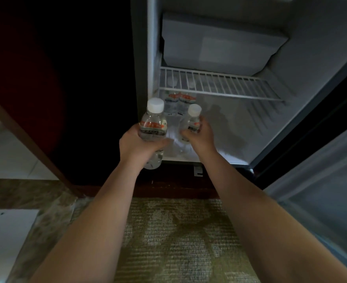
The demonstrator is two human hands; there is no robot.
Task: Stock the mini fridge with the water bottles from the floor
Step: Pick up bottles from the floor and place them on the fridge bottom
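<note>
At mini fridge (240,127) front edge: left hand (136,144) wraps left bottle (153,124), right hand (200,137) right bottle (193,119) (likely full, heavy); thin walls, grip mid-body.

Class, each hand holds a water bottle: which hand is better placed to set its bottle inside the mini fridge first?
Right, probably. The right hand has the right bottle over the fridge floor, near the stocked bottles; the left bottle, in the left hand, hangs at the front sill.

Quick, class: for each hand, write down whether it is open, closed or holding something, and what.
The left hand is closed, holding a water bottle.
The right hand is closed, holding a second water bottle.
</note>
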